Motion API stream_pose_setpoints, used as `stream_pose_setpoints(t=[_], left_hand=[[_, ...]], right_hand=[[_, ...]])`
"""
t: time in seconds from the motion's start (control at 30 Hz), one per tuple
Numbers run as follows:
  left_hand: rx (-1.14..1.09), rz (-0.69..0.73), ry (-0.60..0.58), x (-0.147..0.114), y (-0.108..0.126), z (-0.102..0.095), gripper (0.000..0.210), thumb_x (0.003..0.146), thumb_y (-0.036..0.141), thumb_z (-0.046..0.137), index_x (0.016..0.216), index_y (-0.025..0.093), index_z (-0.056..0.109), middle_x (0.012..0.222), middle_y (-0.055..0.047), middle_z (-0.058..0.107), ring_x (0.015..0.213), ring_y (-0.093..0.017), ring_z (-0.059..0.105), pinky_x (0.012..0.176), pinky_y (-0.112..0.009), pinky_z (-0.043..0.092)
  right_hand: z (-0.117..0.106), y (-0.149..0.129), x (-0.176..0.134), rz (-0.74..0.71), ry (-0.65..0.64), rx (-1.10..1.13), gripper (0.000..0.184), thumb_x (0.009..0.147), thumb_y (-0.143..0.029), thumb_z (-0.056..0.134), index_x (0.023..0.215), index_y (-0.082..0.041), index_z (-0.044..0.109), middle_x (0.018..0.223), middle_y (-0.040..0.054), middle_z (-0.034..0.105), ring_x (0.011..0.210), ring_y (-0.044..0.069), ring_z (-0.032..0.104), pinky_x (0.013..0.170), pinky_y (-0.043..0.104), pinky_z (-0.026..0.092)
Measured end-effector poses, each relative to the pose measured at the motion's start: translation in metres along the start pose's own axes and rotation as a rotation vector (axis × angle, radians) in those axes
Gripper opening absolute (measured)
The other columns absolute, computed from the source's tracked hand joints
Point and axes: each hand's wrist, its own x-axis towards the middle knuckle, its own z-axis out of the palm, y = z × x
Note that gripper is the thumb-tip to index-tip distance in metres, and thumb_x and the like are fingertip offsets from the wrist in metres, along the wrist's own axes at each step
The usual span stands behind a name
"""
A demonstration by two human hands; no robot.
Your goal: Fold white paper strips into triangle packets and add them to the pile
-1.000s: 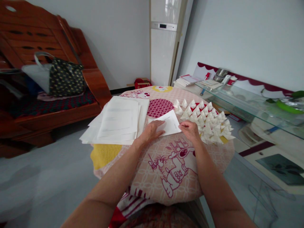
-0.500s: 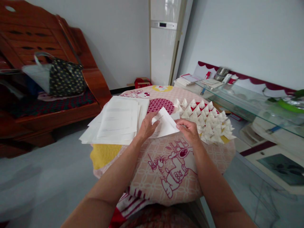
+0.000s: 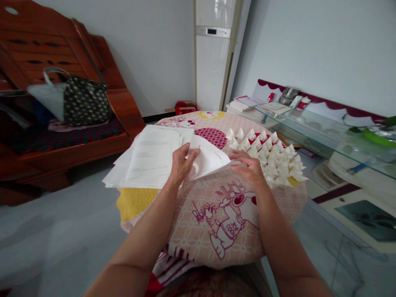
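A white sheet of paper [image 3: 209, 159] with a little print curves between my two hands above the table. My left hand [image 3: 182, 164] grips its left side, thumb on top and fingers behind. At the sheet's right corner, my right hand [image 3: 248, 167] pinches the edge, with the fingers slightly spread. A stack of printed white sheets [image 3: 151, 154] lies to the left, right beside my left hand. Many small folded white paper pieces [image 3: 269, 154] with pointed tips stand in rows just beyond my right hand.
A patterned cloth [image 3: 216, 231] covers the round table. On the right is a glass-topped stand [image 3: 309, 128] holding cups and papers. A wooden bench [image 3: 120, 119] with a dark patterned bag [image 3: 85, 101] is at the left; a tall white air conditioner [image 3: 212, 66] stands behind.
My left hand has moved left, and the sheet, earlier folded into a smaller shape, now spreads wider and curves. My right hand stays near the sheet's right corner, its fingers shifted.
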Motion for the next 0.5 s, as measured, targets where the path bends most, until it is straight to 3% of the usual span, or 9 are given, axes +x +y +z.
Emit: stream_pose_setpoints(t=[0.1, 0.2, 0.3, 0.4, 0.43, 0.5], left_hand=[[-0.155, -0.019, 0.013, -0.001, 0.009, -0.003, 0.045, 0.080, 0.055, 0.081, 0.066, 0.018, 0.060, 0.059, 0.003, 0.054, 0.054, -0.010, 0.049, 0.051, -0.023, 0.037], [-0.332, -0.214, -0.146, -0.004, 0.015, -0.009, 0.040, 0.073, 0.052, 0.086, 0.077, 0.016, 0.070, 0.066, -0.001, 0.067, 0.055, -0.013, 0.059, 0.051, -0.024, 0.046], [-0.372, -0.392, -0.336, -0.006, 0.015, -0.021, 0.037, 0.074, 0.047, 0.084, 0.089, 0.014, 0.077, 0.078, -0.007, 0.077, 0.060, -0.018, 0.067, 0.054, -0.029, 0.054], [-0.282, -0.369, -0.548, -0.002, 0.007, -0.029, 0.039, 0.071, 0.043, 0.086, 0.096, 0.014, 0.079, 0.092, -0.012, 0.080, 0.075, -0.023, 0.074, 0.068, -0.035, 0.061], [-0.219, -0.331, -0.574, 0.000, 0.003, -0.030, 0.044, 0.071, 0.041, 0.087, 0.105, 0.014, 0.078, 0.101, -0.013, 0.080, 0.086, -0.026, 0.075, 0.075, -0.038, 0.062], [-0.073, -0.205, -0.499, 0.002, -0.002, -0.028, 0.057, 0.073, 0.040, 0.086, 0.123, 0.017, 0.074, 0.119, -0.014, 0.077, 0.106, -0.029, 0.073, 0.089, -0.042, 0.061]], right_hand=[[-0.005, -0.011, -0.004, 0.159, 0.026, 0.074, 0.028, 0.072, -0.050, 0.077, 0.078, -0.022, 0.074, 0.083, 0.0055, 0.074, 0.088, 0.028, 0.069, 0.078, 0.039, 0.055], [-0.013, -0.020, -0.005, 0.219, 0.109, 0.204, 0.035, 0.065, -0.055, 0.076, 0.062, -0.022, 0.062, 0.062, 0.0021, 0.063, 0.058, 0.019, 0.056, 0.056, 0.032, 0.045], [-0.022, -0.023, -0.005, 0.313, 0.092, 0.266, 0.038, 0.057, -0.056, 0.077, 0.059, -0.023, 0.058, 0.058, 0.0022, 0.062, 0.050, 0.016, 0.051, 0.050, 0.029, 0.040], [-0.029, -0.017, -0.006, 0.448, -0.059, 0.274, 0.037, 0.053, -0.051, 0.081, 0.063, -0.020, 0.065, 0.062, 0.0041, 0.069, 0.050, 0.017, 0.056, 0.049, 0.028, 0.041], [-0.030, -0.014, -0.007, 0.484, -0.124, 0.286, 0.036, 0.053, -0.049, 0.083, 0.066, -0.019, 0.068, 0.064, 0.0047, 0.071, 0.051, 0.017, 0.058, 0.049, 0.028, 0.043], [-0.029, -0.008, -0.008, 0.533, -0.244, 0.292, 0.035, 0.054, -0.045, 0.085, 0.071, -0.017, 0.073, 0.066, 0.0050, 0.073, 0.053, 0.017, 0.061, 0.050, 0.027, 0.046]])
